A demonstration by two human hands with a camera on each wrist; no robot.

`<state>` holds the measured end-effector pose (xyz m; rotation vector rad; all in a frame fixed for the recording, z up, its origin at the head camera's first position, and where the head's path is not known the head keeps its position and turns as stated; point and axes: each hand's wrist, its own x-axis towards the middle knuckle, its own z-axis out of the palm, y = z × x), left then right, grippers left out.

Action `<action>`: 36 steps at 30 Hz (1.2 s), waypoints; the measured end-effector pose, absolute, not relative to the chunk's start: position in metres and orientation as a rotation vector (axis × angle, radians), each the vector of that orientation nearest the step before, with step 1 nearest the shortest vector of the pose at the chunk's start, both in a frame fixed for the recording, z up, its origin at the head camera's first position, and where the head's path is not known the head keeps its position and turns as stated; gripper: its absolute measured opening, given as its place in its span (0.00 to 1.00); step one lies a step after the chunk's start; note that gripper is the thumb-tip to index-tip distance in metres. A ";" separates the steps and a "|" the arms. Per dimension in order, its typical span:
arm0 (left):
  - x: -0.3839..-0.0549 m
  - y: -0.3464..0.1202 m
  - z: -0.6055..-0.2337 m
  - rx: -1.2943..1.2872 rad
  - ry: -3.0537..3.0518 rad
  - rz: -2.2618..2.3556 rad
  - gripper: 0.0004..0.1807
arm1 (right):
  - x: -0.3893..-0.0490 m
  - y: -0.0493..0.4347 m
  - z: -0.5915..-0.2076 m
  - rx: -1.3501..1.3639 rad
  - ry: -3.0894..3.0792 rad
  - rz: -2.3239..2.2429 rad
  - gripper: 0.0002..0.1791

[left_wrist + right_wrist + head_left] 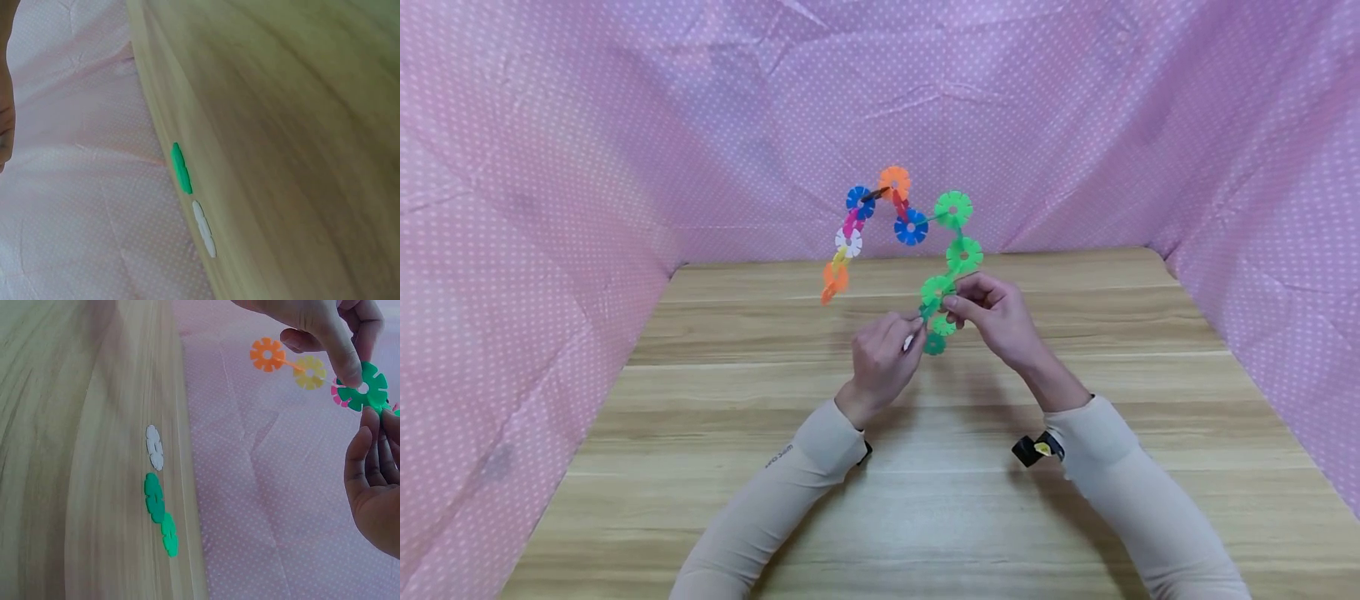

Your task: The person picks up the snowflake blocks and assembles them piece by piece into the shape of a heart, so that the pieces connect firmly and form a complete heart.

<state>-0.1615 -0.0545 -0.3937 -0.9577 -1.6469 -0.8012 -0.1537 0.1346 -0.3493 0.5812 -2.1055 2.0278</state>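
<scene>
A chain of slotted plastic snowflake discs hangs in the air above the table, with an orange disc (pixel 894 182) at its top and green discs on the right. My left hand (pixel 883 354) pinches a dark green snowflake disc (pixel 354 394) at the chain's lower end; its thumb lies over the disc in the right wrist view. Just to the right, my right hand (pixel 1000 317) grips the green end of the chain, fingertips beside a light green snowflake disc (pixel 936 291). The left wrist view has only part of a hand at its left edge.
Loose on the wooden table (pixel 737 417), near its far edge, lie a white disc (pixel 154 448), a dark green disc (pixel 154 498) and a light green disc (pixel 169 535). Pink dotted cloth (pixel 775 100) hangs behind and at both sides.
</scene>
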 end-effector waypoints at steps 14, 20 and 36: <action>-0.162 -0.059 -0.404 -0.848 -2.062 -1.170 0.14 | -0.160 0.149 -0.352 0.571 -2.025 2.164 0.07; -0.166 -0.058 -0.405 -0.693 -2.343 -1.702 0.21 | -0.162 0.154 -0.352 0.612 -1.999 2.235 0.08; -0.207 -0.044 -0.419 -0.268 -2.831 -2.074 0.27 | -0.160 0.152 -0.349 0.687 -1.902 2.411 0.08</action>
